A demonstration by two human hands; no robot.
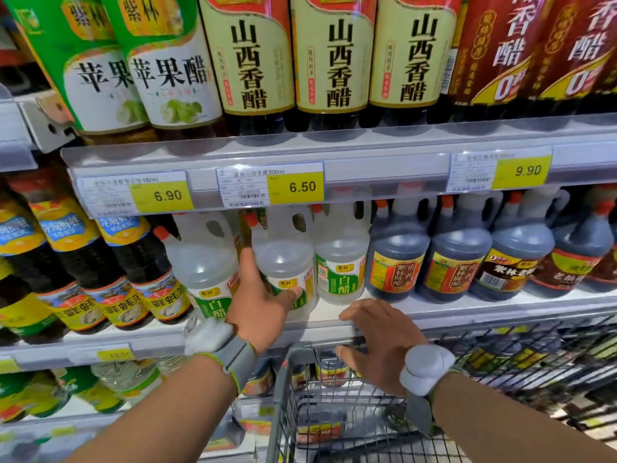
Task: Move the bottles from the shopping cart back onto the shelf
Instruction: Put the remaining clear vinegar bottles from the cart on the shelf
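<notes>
My left hand (258,305) is wrapped around a clear white-vinegar jug (283,259) with a green label and an orange cap. The jug stands upright on the middle shelf (334,312), between two matching white-vinegar jugs (205,262) (340,262). My right hand (377,342) rests palm down on the front rim of the wire shopping cart (300,389), fingers spread and holding nothing. Through the mesh I can see a jar or bottle with a red and yellow label (330,370), though whether it is inside the cart is unclear.
Dark vinegar jugs (397,259) fill the middle shelf to the right, and oyster-sauce bottles (133,272) lean at the left. Tall vinegar bottles (334,58) stand on the upper shelf, above yellow price tags (297,187). More bottles sit on the lower shelf at left (100,389).
</notes>
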